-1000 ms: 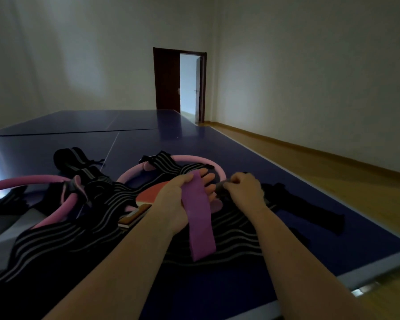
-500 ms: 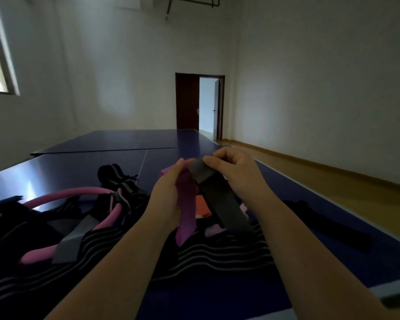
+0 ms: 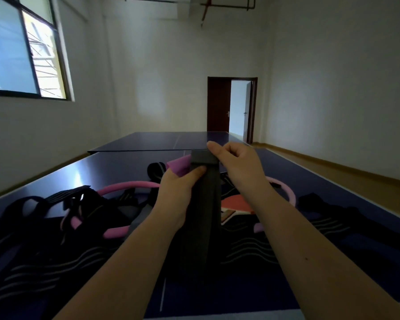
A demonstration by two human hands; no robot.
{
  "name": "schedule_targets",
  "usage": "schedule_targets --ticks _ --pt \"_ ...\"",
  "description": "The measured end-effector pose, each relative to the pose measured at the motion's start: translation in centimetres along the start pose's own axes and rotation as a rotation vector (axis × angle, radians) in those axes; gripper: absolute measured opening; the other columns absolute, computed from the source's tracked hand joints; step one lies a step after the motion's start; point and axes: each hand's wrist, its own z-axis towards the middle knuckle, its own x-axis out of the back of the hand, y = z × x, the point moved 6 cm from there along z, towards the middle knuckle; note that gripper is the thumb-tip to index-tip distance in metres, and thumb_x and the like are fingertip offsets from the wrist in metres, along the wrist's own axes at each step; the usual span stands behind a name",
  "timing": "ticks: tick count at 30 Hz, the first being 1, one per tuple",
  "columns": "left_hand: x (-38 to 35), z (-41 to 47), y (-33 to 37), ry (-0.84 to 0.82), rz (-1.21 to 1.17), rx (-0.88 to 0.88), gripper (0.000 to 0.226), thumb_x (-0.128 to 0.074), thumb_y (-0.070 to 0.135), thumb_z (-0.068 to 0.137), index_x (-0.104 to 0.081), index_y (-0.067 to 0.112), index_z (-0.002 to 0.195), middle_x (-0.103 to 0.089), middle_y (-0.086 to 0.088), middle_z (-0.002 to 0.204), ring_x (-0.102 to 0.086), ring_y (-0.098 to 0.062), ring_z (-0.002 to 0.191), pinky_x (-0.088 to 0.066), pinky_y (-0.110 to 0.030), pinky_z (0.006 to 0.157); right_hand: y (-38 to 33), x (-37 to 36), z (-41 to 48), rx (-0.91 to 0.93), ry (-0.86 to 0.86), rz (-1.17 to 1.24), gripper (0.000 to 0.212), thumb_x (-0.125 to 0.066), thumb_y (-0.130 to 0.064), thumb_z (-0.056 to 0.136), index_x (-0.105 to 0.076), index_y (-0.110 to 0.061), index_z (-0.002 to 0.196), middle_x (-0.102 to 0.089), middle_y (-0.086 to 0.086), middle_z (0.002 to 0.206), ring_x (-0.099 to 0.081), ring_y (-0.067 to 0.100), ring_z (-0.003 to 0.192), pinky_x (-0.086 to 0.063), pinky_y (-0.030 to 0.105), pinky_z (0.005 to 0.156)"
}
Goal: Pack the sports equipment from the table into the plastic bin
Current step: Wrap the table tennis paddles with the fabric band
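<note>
Both hands are raised close together above the table [image 3: 129,165]. The right hand [image 3: 238,165] pinches the top edge of the grey band [image 3: 204,215]; the left hand [image 3: 178,195] clamps the purple band [image 3: 179,166], thumb on the grey. No bin in sight. The dangling grey tail could snag the straps [image 3: 252,245], or slip free.

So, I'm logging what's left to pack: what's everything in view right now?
grey band: one, dark grey, held up by both hands
purple band: one, purple, in left hand
rings: two, pink, on table
paddle: one, red, beside right forearm
striped wraps: several, black, across near table
table: dark blue
door: one, brown, far wall
window: one, left wall
left hand: grips purple band
right hand: pinches grey band's top
</note>
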Motion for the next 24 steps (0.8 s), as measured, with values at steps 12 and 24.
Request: schedule_targets --ticks 12,24 --pt "6.5 -1.8 -1.2 0.109 -0.320 0.327 0.072 -0.048 0.068 0.084 -0.066 0.012 0.127 -0.069 -0.016 0.123 -0.063 -0.033 0.118 -0.047 -0.050 0.103 -2.0 -6.2 -2.3 0.124 -0.115 0.072 0.010 -0.063 -0.022 0.094 -0.066 -0.017 0.087 -0.065 -0.001 0.094 -0.060 0.003 0.083 -0.048 0.014 0.073" --pt "7.7 -2.8 0.7 0.054 -0.130 0.271 0.089 -0.021 0.058 0.100 -0.067 0.012 0.038 -0.060 0.000 0.041 -0.057 -0.006 0.036 -0.045 -0.014 0.040 -3.4 -9.6 0.5 0.028 0.013 0.158 0.015 -0.059 -0.028 0.098 -0.063 -0.014 0.091 -0.060 -0.011 0.073 -0.057 -0.011 0.061 -0.045 0.007 0.057"
